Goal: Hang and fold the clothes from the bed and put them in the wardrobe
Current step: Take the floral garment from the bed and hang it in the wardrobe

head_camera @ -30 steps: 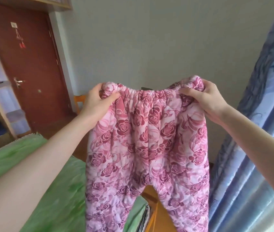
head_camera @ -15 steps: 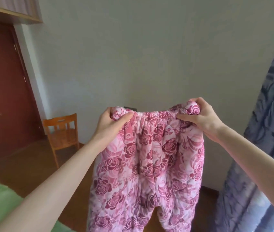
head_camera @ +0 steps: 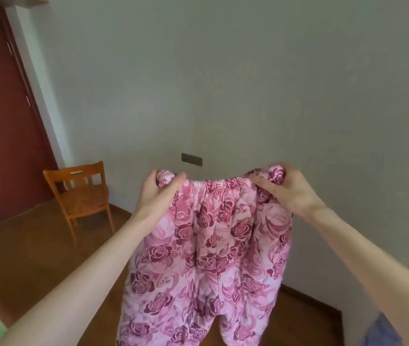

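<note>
Lower now beside the chair (head_camera: 81, 193), left hand (head_camera: 157, 193) and right hand (head_camera: 288, 189) pinch the pink pants (head_camera: 206, 258), not folded yet.

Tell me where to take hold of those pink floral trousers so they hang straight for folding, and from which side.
Grip the pink floral trousers at the two ends of the elastic waistband, coming in from the outer sides. The left hand and right hand already pinch those bunched corners, so the waistband stretches level between them and both legs hang straight down. That gathered band is likely the firmest edge to hold.
</note>
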`<state>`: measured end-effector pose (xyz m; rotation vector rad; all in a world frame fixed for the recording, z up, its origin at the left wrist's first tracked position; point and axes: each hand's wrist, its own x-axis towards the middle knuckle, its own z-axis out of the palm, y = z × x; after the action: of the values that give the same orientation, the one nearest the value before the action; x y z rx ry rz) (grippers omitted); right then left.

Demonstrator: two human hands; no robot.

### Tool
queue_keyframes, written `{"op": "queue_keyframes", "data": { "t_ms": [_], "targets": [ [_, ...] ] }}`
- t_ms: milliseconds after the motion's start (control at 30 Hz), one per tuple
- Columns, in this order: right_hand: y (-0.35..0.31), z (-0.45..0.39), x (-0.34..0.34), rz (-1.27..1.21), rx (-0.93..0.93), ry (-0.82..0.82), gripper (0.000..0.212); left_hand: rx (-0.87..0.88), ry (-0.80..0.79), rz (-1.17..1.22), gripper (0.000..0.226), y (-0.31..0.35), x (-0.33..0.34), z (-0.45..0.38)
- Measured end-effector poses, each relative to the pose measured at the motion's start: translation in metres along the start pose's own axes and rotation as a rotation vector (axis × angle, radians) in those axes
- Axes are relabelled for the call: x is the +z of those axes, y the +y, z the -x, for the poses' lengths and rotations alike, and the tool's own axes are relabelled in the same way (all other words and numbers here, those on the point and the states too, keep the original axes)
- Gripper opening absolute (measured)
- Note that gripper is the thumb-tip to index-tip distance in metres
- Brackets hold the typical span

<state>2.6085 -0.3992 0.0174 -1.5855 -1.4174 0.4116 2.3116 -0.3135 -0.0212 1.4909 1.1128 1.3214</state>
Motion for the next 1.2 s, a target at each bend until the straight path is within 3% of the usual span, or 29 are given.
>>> {"op": "queue_keyframes", "data": {
  "t_ms": [100,333,467,600,700,800,1067,1200],
  "targets": [
    [0.046,-0.056,0.000,0.156,-0.062,-0.005,0.061,-0.007,0.014,-0.089,0.015,-0.025,0.032,-0.042],
    [0.155,-0.154,0.025,0.149,-0.005,-0.167,0.059,-0.010,0.087,-0.226,0.019,-0.097,0.087,-0.103],
    [0.177,-0.198,0.051,0.043,0.010,-0.226,0.058,0.018,0.113,-0.261,0.019,-0.117,0.092,-0.123],
    [0.170,-0.242,0.079,-0.057,-0.030,-0.291,0.056,-0.027,0.141,-0.252,0.032,-0.119,0.074,-0.144],
    [0.159,-0.278,0.103,-0.109,-0.065,-0.354,0.050,-0.118,0.037,-0.219,0.058,-0.116,0.046,-0.166],
    [0.144,-0.314,0.137,-0.142,-0.109,-0.393,0.048,-0.137,-0.006,-0.289,0.062,-0.126,0.016,-0.192],
    [0.085,-0.427,0.258,-0.136,-0.306,-0.579,0.049,-0.076,0.287,-0.380,0.052,-0.160,-0.087,-0.279],
    [0.050,-0.480,0.323,-0.124,-0.396,-0.585,0.045,-0.046,0.417,-0.398,0.047,-0.172,-0.141,-0.331]
  ]
}}
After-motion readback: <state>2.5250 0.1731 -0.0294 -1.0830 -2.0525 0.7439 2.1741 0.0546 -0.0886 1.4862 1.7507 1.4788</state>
